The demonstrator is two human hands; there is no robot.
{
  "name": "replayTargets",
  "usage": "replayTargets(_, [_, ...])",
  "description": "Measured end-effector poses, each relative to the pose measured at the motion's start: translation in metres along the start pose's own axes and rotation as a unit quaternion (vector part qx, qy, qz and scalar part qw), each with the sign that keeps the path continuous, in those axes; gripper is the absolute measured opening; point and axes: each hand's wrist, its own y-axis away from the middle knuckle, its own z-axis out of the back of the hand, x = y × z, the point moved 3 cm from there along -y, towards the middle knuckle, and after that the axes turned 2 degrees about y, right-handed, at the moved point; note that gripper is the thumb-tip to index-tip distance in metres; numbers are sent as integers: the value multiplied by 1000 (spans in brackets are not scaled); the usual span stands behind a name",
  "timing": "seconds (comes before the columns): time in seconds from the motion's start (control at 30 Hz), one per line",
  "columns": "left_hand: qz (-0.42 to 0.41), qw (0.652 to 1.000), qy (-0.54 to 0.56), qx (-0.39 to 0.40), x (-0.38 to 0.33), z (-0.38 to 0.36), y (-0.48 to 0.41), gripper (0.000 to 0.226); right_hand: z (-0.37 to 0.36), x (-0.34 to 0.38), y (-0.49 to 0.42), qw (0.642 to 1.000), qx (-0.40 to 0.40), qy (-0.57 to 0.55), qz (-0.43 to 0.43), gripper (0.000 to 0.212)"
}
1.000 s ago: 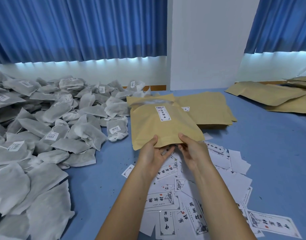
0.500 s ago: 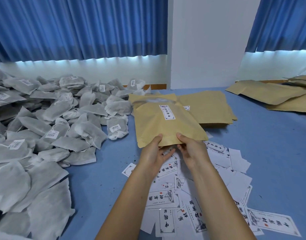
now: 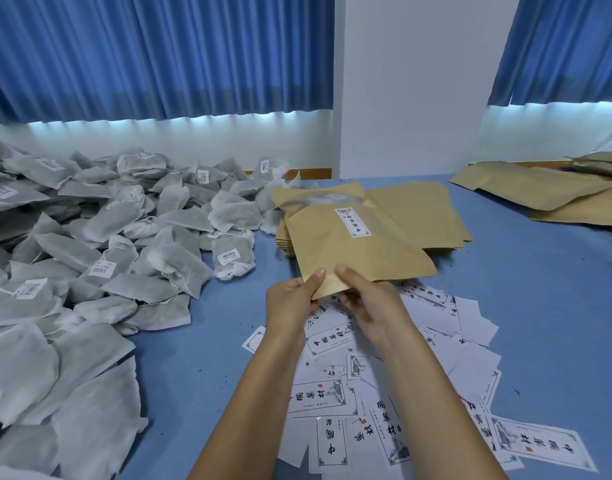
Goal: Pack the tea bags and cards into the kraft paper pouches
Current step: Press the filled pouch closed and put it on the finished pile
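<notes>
The blue surface carried everything, and the biggest thing on it was the grey heap of tea bags, spread well to the left of the hands and, I supposed, kept within easy reach. Beyond the hands lay a flat stack of kraft paper pouches, with a looser pile far off to the right. One pouch was held above the near end of that stack, its near edge toward the person. It looked flat, and I could not tell whether anything was inside. Beneath the hands and nearer the person lay the scattered cards, printed faces mostly up. The left hand and right hand each pinched the pouch's near edge, thumbs on top and fingers beneath, close together. That hold seemed meant for parting the mouth. A small white label sat on the pouch's upper face.
</notes>
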Motion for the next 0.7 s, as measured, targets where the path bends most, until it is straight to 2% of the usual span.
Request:
replayTargets(0.1, [4,1000,-1,9,-1,-3,4,19,-9,-8,4,1000,12,-12,-13,6])
replayTargets(0.2, [-18,997,-71,27,-5,1,1,24,-8,-8,2,999,-3,-42,-25,8])
replayTargets(0.37, [-64,980,-187,-23,-6,4,-1,31,-5,-9,-2,999,-34,-29,-22,11])
replayTargets(0.53, [-68,979,-192,-26,-7,2,0,28,-2,-9,-5,997,-12,-67,-44,11])
replayTargets(0.7, [-65,979,-192,-32,-7,2,1,28,4,-5,-5,993,-77,-85,-9,13])
